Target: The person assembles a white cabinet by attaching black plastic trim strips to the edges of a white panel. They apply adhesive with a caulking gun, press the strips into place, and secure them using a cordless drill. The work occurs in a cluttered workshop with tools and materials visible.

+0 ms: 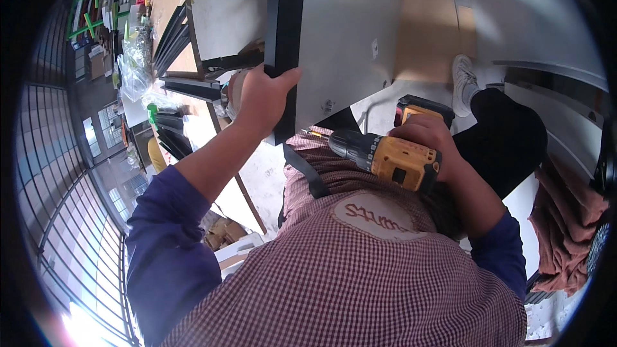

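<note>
A yellow and black cordless drill (405,162) lies level in front of my apron, and my right hand (429,133) is wrapped round its grip. Its slim bit points left, with the tip close to the lower end of a black bar (285,22); I cannot tell whether they touch. My left hand (262,99) is closed round that bar, thumb over its near face. The bar runs along the left edge of a pale grey panel (344,38), which has small metal fittings near its lower and right edges.
Black profiles (172,38) and clear plastic wrap (135,67) lie on benches at the left. A barred window wall (71,205) stands beyond. At the right are a brown cloth (565,225) and my white shoe (464,83). Another large panel (527,13) stands at the upper right.
</note>
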Available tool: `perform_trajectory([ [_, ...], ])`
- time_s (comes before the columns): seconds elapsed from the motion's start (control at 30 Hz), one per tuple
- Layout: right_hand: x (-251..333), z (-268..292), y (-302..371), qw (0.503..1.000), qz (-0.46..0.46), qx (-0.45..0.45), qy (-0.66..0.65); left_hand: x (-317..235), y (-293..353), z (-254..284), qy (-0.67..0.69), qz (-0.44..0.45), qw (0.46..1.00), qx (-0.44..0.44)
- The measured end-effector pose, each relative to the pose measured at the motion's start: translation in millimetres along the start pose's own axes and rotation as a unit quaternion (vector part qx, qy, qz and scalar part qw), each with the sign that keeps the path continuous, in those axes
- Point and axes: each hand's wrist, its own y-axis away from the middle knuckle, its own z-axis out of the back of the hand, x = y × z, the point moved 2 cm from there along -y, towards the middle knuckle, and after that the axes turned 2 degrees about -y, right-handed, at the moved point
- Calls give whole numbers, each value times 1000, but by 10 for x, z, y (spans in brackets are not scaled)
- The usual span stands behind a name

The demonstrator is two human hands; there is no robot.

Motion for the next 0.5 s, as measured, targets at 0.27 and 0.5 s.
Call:
perform_trajectory([
  [0.27, -51, -14, -76, 1000, 3, -1, 4, 106, -94, -6, -29, -59, 998, -4],
  [0.5, -33, -28, -102, 1000, 6, -21, -9, 127, -116, -15, -34, -79, 996, -20],
])
